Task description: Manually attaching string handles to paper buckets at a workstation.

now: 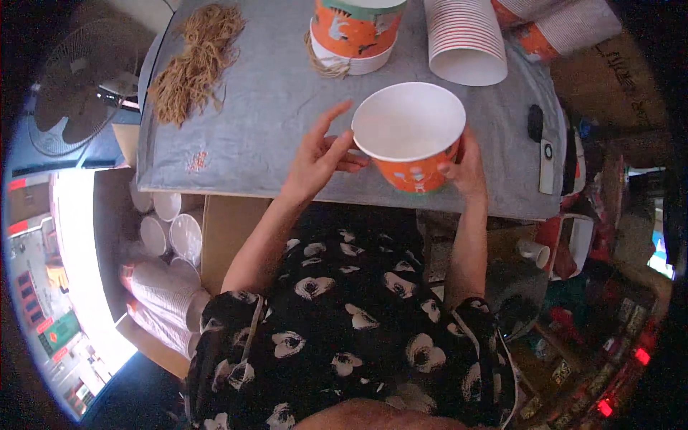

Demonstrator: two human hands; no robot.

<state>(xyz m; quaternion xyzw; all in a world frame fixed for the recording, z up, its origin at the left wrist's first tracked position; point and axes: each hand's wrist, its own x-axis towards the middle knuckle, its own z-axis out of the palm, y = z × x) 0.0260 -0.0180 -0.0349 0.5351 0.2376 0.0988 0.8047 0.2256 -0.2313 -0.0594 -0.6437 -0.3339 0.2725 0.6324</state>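
My right hand (467,166) grips an orange paper bucket (410,174) by its right side, with the thumb on the front. The bucket is tilted so that its white inside faces me, and nothing shows within. On the bucket's left side is my left hand (315,161), fingers spread apart. Its fingertips are close to the rim; I cannot tell whether they touch. Farther back stands another orange paper bucket (358,36), set in a white one, with a loop of brown cord (326,66) around it. A stack of white paper buckets (466,39) lies to its right.
Brown twine bundles (195,68) lie at the left of the grey cloth-covered table (251,136). More nested buckets (566,29) lie at the far right. A cardboard box (158,351) with stacked buckets stands below left. A fan (82,86) is beyond the table's left edge.
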